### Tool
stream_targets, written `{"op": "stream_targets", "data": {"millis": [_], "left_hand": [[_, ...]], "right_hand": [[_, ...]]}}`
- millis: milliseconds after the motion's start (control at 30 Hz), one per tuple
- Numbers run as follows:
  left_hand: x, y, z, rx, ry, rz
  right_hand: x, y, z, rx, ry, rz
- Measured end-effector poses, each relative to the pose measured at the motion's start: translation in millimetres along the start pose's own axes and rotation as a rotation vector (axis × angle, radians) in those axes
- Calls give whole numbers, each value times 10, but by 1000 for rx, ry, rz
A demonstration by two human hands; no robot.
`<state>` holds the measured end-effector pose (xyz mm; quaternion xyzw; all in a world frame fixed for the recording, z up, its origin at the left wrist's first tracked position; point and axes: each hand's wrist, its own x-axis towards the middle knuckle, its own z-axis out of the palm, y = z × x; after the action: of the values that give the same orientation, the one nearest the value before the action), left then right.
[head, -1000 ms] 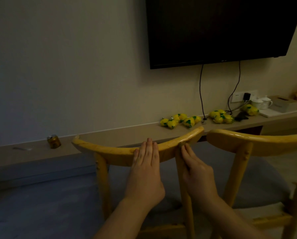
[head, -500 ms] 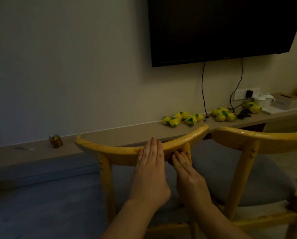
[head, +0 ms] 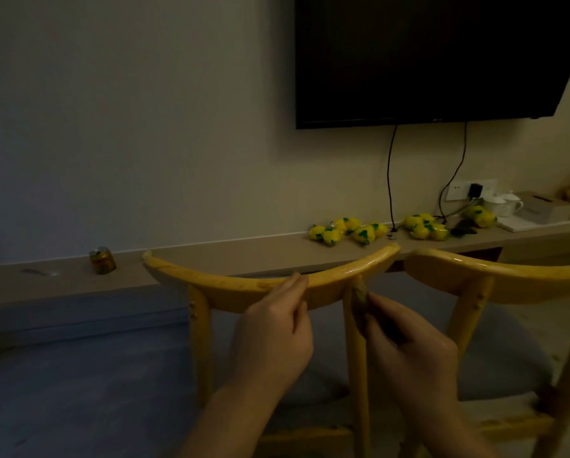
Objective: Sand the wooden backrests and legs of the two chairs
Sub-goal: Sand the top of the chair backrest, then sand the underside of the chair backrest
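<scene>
chairs: your sanding has dropped from the rail to the post

chairs first: the left chair [head: 277, 289] stands right in front of you with its curved backrest [head: 250, 285] facing you, and the second chair [head: 495, 279] sits just beside it on the right, the two rails' ends close but apart. behind them a long counter [head: 210, 259] runs along the wall under a dark tv [head: 442, 54].

your left hand [head: 277, 342] lay flat on the backrest a second ago with its fingers straight. now they curl over the top edge and grip the rail, so it reads as a brace.

your right hand [head: 409, 352] was at the underside of the rail where the right-hand post [head: 354, 352] joins it. it has since slid down beside the post, its fingers closed around a small brownish piece, probably the sandpaper [head: 359, 294], held against the top of the post. the picture is too dim to be sure what it is.

my read: you are moving from backrest to upright on the first chair, and the second chair looks untouched.

small things on the counter: yellow packets [head: 346, 229] and a little can [head: 102, 261].
</scene>
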<state>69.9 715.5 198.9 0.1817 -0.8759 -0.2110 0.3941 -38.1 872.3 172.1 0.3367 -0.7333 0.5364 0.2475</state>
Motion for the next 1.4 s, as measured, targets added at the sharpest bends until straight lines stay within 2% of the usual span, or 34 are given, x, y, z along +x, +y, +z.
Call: {"op": "stream_targets", "data": {"millis": [33, 67, 167, 300, 367, 467, 533, 600, 667, 767, 867, 1033, 1200, 1267, 1400], "left_hand": [[-32, 73, -32, -110, 82, -111], [-57, 142, -42, -288, 85, -258], [-124, 358, -83, -807, -107, -612], [-170, 486, -186, -1135, -128, -776], [-207, 490, -249, -1175, -93, -803], [-275, 452, -355, -1237, -28, -833], [-319, 435, -417, -1244, -2, -849], [-356, 402, -448, -1193, -6, -831], [-398, 342, -460, -1026, -51, -731], [-464, 277, -520, -680, -79, -466], [-504, 237, -538, -566, 5, -319], [-522, 205, -566, -723, -37, -321], [-469, 132, -677, -706, 102, -351], [-448, 64, -738, -793, 78, -423], [-421, -31, -810, -1208, -45, -699]], "right_hand": [[31, -70, -21, 56, -1, 43], [50, -135, -31, 109, -11, 78], [50, -346, -20, 299, -62, 126], [-44, -581, 17, 614, -142, 296], [-67, -641, -23, 723, -207, 336], [-53, -674, -127, 891, -412, 341], [-36, -702, -165, 894, -493, 325], [-30, -751, -165, 834, -497, 329], [-26, -799, -151, 800, -460, 376], [2, -850, -126, 770, -406, 439], [37, -902, -103, 761, -394, 462], [88, -968, -75, 685, -449, 393], [141, -986, -31, 649, -489, 351], [169, -941, -14, 608, -486, 363], [202, -905, 35, 618, -509, 397]]}}
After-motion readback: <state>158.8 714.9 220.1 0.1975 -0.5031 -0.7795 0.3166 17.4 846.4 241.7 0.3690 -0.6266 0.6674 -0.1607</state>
